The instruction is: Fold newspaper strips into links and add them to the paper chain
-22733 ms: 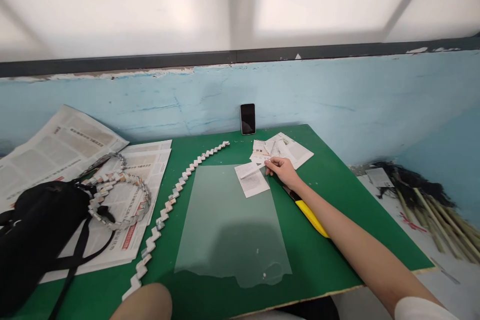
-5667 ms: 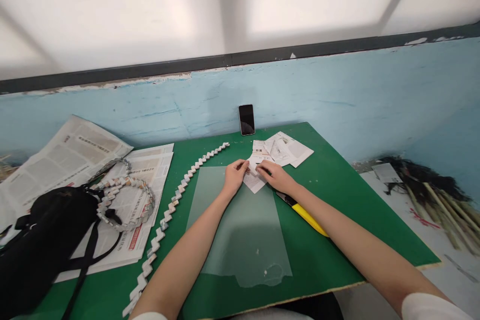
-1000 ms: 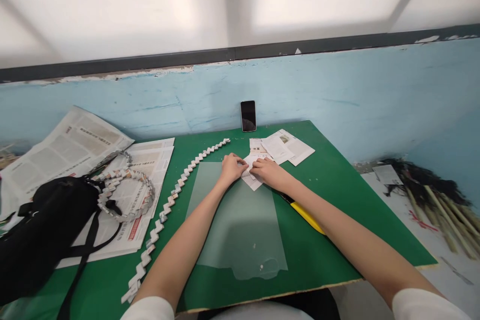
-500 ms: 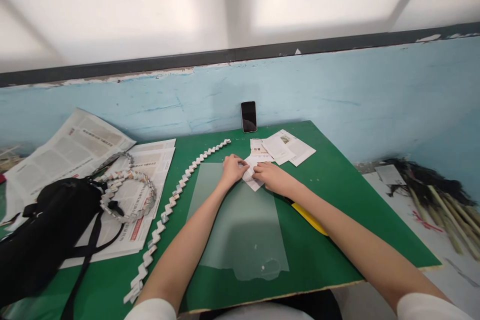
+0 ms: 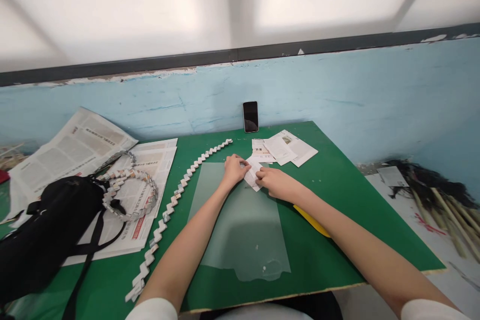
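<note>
Between my two hands is a small piece of white printed paper [image 5: 253, 176], over the far end of a translucent sheet [image 5: 243, 232]. My left hand [image 5: 235, 169] pinches the paper's left edge with thumb and finger. At its right edge, my right hand [image 5: 275, 181] has its fingers closed on the paper. A zigzag chain of folded paper [image 5: 173, 202] lies left of my left forearm. Beyond my hands are cut pieces of printed paper [image 5: 287, 149], partly overlapping. Under my right forearm shows a yellow-handled tool [image 5: 311, 220], its other end hidden.
A phone [image 5: 251, 116] leans upright against the blue wall at the back of the green table [image 5: 360, 230]. On the left, newspapers [image 5: 71, 150] lie under a black bag [image 5: 56, 225] and a coiled paper chain [image 5: 148, 190]. Past the right edge are pale stalks [image 5: 450, 215].
The fingers of my right hand have curled in more at the paper's right edge. My left hand keeps its hold. The whole view has shifted slightly.
</note>
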The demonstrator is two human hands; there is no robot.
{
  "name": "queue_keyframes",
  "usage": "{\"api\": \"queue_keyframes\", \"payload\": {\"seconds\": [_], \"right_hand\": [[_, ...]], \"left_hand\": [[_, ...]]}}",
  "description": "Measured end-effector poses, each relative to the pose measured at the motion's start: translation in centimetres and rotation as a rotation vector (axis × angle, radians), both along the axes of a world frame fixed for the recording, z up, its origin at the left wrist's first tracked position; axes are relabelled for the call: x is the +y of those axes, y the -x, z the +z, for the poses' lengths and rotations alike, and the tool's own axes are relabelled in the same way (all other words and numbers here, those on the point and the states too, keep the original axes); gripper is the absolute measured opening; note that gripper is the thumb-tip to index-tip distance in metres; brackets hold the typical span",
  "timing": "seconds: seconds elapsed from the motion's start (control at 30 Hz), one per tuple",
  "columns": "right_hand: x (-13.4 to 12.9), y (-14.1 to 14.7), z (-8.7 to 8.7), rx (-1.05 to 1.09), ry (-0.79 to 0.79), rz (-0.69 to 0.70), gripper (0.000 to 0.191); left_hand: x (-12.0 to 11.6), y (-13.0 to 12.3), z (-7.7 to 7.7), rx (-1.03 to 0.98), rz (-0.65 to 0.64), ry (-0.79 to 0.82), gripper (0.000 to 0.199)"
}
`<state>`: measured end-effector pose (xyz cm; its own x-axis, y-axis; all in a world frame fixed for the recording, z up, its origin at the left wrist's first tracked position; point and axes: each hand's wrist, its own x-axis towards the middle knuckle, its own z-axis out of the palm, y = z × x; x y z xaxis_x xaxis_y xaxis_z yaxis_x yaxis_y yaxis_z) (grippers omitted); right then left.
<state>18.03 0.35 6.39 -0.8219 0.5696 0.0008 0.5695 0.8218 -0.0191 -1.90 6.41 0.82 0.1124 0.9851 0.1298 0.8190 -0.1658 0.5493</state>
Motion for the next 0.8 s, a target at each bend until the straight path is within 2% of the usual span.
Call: {"api": "queue_keyframes", "payload": {"seconds": [0.33, 0.43, 0.53, 0.6, 0.67, 0.73, 0.8], "right_hand": [[-0.2, -0.1, 0.1, -0.03, -0.006, 0.034, 0.024], [0.3, -0.9, -0.5, 0.071, -0.004, 0.053, 0.026], [1.3, -2.2, -1.7, 0.304, 0.016, 0.107, 0.036], [2.2, -3.0, -2.6, 0.515, -0.008, 0.02, 0.043], [2.9, -3.5, -3.4, 0.648, -0.08, -0.127, 0.045], [3.4, -3.7, -3.9, 0.672, -0.152, -0.289, 0.043], [3.5, -3.5, -4.1, 0.613, -0.181, -0.395, 0.037]], "left_hand": [[-0.1, 0.0, 0.1, -0.007, 0.008, 0.009, 0.013], [0.1, 0.1, 0.2, -0.009, 0.001, 0.005, 0.012], [0.2, 0.3, 0.2, -0.014, -0.013, 0.013, 0.013], [0.2, 0.3, 0.2, -0.02, -0.019, 0.01, 0.013], [0.1, 0.3, 0.1, -0.029, -0.024, 0.001, 0.013], [0.0, 0.3, -0.1, -0.036, -0.032, -0.01, 0.012], [-0.3, 0.2, -0.2, -0.039, -0.059, -0.037, 0.012]]}}
